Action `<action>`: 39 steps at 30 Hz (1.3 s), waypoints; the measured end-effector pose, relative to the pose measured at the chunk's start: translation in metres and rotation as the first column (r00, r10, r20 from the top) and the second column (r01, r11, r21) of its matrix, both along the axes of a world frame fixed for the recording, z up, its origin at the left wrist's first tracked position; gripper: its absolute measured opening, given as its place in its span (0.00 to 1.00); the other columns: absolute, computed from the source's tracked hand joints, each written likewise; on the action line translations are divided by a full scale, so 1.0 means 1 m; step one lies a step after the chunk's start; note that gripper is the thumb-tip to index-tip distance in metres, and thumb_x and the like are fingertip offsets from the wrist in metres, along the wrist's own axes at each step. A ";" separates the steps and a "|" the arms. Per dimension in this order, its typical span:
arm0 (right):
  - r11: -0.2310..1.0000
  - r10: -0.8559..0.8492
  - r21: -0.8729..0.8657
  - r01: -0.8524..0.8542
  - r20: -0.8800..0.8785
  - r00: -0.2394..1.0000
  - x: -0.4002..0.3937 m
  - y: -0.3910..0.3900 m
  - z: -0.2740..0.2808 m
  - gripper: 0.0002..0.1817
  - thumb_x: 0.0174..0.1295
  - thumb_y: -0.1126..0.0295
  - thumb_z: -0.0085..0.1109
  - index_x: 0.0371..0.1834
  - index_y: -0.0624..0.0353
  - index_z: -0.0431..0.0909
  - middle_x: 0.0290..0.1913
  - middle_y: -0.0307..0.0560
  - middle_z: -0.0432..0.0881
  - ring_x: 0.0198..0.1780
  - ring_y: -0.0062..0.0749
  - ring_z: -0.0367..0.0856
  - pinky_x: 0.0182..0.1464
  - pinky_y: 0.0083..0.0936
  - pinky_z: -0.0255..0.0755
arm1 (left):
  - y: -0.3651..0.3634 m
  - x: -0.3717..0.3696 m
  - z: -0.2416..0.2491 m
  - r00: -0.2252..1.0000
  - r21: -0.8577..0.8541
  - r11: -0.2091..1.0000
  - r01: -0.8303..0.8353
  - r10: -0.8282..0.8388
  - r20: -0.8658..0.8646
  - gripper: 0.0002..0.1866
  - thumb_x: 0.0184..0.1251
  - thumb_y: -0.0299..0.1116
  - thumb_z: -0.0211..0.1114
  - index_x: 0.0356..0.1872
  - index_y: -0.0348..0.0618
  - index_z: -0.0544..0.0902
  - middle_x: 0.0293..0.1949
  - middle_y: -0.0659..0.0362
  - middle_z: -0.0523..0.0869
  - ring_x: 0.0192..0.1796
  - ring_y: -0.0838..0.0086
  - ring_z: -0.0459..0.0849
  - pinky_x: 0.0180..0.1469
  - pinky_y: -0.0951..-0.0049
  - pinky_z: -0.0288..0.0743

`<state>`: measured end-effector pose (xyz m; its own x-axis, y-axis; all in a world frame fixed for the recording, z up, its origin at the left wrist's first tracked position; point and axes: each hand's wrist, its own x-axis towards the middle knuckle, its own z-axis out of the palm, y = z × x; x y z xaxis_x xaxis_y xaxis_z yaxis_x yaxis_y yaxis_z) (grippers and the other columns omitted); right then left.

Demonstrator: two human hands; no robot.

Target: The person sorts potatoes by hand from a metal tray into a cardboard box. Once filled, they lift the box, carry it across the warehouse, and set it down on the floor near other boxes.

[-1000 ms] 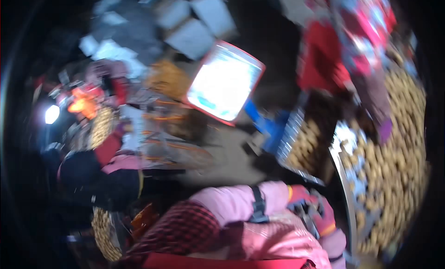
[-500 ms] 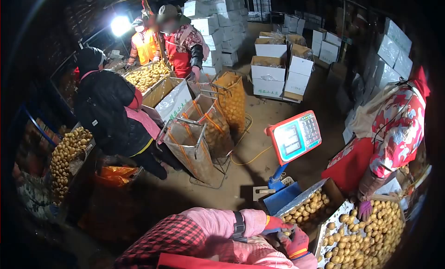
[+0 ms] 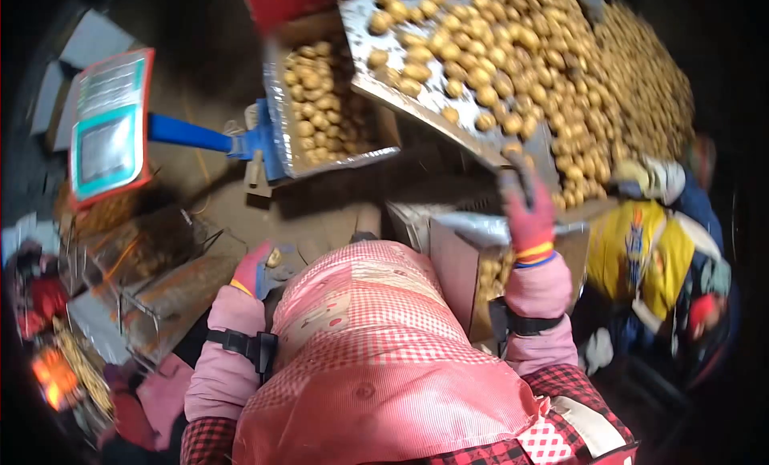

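My left hand (image 3: 255,271), in a pink and grey glove, is at the left of the apron, its fingers closed round a small potato (image 3: 274,258). Stretched forward, my right hand (image 3: 529,209) reaches the near edge of a sorting table (image 3: 432,106), blurred fingers spread. A potato (image 3: 511,149) shows right at those fingertips. Many loose potatoes (image 3: 501,56) cover the table. Below my right hand stands an open lined carton (image 3: 452,261) with potatoes in it, partly hidden by my forearm.
Another potato carton (image 3: 276,120) rests on the scale at the upper left, beside its blue post (image 3: 188,134) and red-framed display (image 3: 110,128). A large potato heap (image 3: 645,72) lies beyond the table. Yellow and blue clothing (image 3: 641,249) is at the right, mesh bags (image 3: 184,297) at the left.
The view has swung right and down to the table and cartons. My hands, close together before, are now apart: the right out at the table edge, the left back beside my body.
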<state>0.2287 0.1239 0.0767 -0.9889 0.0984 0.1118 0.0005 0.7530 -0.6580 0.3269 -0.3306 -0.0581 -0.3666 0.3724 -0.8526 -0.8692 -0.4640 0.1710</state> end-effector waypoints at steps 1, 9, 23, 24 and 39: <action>0.973 -0.189 -0.123 0.196 0.064 0.980 0.021 0.023 0.001 0.19 0.65 0.65 0.57 0.56 0.63 0.77 0.51 0.54 0.82 0.52 0.35 0.80 0.57 0.29 0.70 | -0.002 0.015 -0.026 0.997 -0.035 0.999 0.016 -0.013 0.077 0.23 0.73 0.49 0.50 0.53 0.39 0.78 0.36 0.56 0.85 0.34 0.67 0.84 0.41 0.68 0.81; 0.980 0.052 -0.193 0.043 0.459 0.887 0.126 -0.081 -0.037 0.19 0.63 0.68 0.57 0.57 0.61 0.77 0.52 0.53 0.82 0.55 0.37 0.80 0.59 0.29 0.69 | -0.066 0.087 -0.088 0.816 -0.320 0.899 0.298 -0.414 -0.403 0.26 0.74 0.49 0.46 0.63 0.42 0.70 0.54 0.53 0.81 0.42 0.64 0.83 0.50 0.64 0.77; 0.916 0.398 -0.215 -0.338 0.582 0.709 0.033 -0.162 -0.059 0.23 0.62 0.66 0.60 0.60 0.60 0.75 0.57 0.53 0.80 0.60 0.35 0.77 0.64 0.28 0.66 | -0.079 0.142 -0.075 0.921 -0.225 0.894 -0.387 0.362 -0.144 0.19 0.72 0.39 0.55 0.58 0.41 0.77 0.55 0.57 0.81 0.56 0.71 0.79 0.59 0.71 0.71; 0.874 0.479 -0.223 -0.432 0.551 0.683 0.014 -0.156 -0.089 0.22 0.62 0.68 0.59 0.59 0.60 0.76 0.56 0.53 0.81 0.59 0.34 0.78 0.63 0.28 0.68 | -0.071 0.138 -0.047 0.904 -0.316 0.850 -0.422 0.367 -0.220 0.18 0.71 0.38 0.58 0.56 0.42 0.79 0.52 0.58 0.83 0.54 0.73 0.80 0.57 0.72 0.72; 0.565 0.739 0.058 -0.823 0.408 0.536 -0.075 -0.140 -0.109 0.29 0.65 0.44 0.53 0.65 0.45 0.71 0.47 0.59 0.84 0.47 0.31 0.85 0.50 0.28 0.76 | -0.005 0.091 -0.080 0.709 -0.240 0.667 -0.705 0.670 -0.219 0.11 0.67 0.39 0.60 0.41 0.45 0.83 0.36 0.58 0.87 0.31 0.72 0.83 0.33 0.66 0.81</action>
